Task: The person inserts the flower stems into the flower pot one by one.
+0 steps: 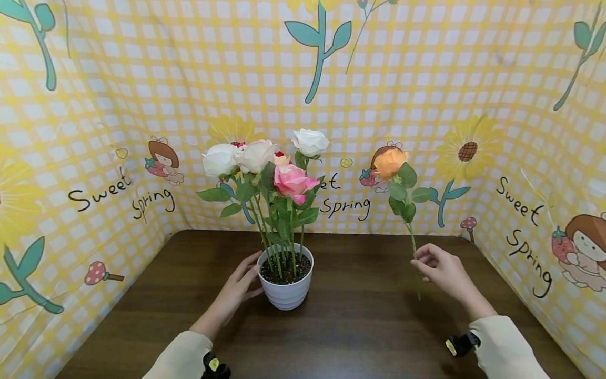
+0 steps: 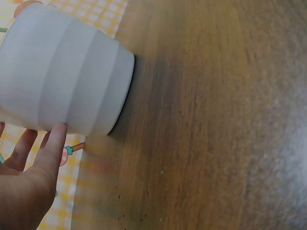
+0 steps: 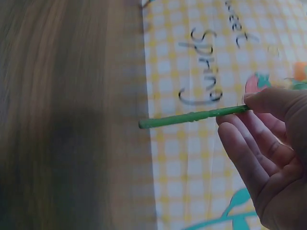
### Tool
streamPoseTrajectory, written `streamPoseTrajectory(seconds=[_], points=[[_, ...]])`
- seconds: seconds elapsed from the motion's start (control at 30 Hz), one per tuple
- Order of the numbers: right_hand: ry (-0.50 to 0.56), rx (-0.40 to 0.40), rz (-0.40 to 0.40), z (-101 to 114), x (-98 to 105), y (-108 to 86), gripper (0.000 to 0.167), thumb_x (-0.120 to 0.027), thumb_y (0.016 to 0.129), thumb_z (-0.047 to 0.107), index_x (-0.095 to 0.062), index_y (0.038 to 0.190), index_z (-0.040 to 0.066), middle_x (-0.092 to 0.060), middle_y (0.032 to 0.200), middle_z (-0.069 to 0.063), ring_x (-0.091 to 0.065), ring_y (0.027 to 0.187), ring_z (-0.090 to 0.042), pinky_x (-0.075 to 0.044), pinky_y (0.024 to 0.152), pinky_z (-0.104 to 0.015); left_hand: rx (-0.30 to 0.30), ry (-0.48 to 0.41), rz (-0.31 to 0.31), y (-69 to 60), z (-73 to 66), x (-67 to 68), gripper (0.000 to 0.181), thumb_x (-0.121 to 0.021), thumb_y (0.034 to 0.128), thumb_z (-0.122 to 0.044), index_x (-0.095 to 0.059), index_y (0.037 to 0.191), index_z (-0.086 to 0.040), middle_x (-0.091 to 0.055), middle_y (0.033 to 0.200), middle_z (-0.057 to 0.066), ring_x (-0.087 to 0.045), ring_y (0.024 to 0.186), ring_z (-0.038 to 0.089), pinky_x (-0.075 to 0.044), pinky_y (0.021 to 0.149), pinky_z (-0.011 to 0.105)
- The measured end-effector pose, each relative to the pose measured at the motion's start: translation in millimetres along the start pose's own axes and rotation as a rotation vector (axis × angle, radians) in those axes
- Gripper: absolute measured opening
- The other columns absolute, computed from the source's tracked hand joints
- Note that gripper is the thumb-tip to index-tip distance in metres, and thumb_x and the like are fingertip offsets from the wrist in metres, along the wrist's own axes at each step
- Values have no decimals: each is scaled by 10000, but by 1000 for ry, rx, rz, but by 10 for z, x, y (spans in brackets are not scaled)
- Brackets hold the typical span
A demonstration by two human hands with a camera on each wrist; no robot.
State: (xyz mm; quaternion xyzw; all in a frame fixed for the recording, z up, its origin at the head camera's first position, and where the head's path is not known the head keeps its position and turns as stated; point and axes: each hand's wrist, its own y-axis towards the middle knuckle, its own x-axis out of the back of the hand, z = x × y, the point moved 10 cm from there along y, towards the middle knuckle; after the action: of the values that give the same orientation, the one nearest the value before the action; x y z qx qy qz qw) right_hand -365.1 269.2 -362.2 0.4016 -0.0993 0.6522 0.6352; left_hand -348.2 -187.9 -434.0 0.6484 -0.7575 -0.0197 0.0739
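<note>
A white ribbed flowerpot stands upright on the table, filled with dark soil. Several long-stemmed roses rise from it, among them a pink rose and a white rose. My left hand rests at the pot's left side; in the left wrist view a fingertip touches the pot wall. To the right of the pot, my right hand pinches the stem of an orange rose, held upright with its bloom on top. The green stem's lower end sticks out below the thumb and fingers, above the table.
The dark wooden table ends at a yellow checked cloth that hangs behind it and on both sides. A few dark specks lie on the wood near the pot. Light sleeves and wrist cameras cover both forearms.
</note>
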Motion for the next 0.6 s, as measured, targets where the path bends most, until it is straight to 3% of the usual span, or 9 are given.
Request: streamPoseTrajectory(seconds=[0.2,0.4,0.6], points=[[78,67,18,284,-192,114,177,-717,947,132,-592,1041,50,-668,868,-74,-688,725,-207,-597,596,-322,4,-1,4,2,11,5,502,-440,1089,-351,-338,1558,-207,-395,1415,210,-384,1327,407,-496,990,523],[164,119,48,568,-405,236,209,-721,933,76,-582,1082,28,-671,887,-89,-705,785,-306,-598,602,-330,3,-3,8,-3,10,3,502,-439,1089,-350,-335,1559,-206,-396,1411,212,-388,1335,397,-493,993,523],[182,178,72,838,-574,343,202,-726,930,72,-592,1077,34,-676,878,-50,-705,754,-246,-587,584,-305,5,-8,19,-4,14,-4,512,-433,1092,-347,-317,1567,-196,-384,1409,216,-373,1350,395,-484,1003,528]])
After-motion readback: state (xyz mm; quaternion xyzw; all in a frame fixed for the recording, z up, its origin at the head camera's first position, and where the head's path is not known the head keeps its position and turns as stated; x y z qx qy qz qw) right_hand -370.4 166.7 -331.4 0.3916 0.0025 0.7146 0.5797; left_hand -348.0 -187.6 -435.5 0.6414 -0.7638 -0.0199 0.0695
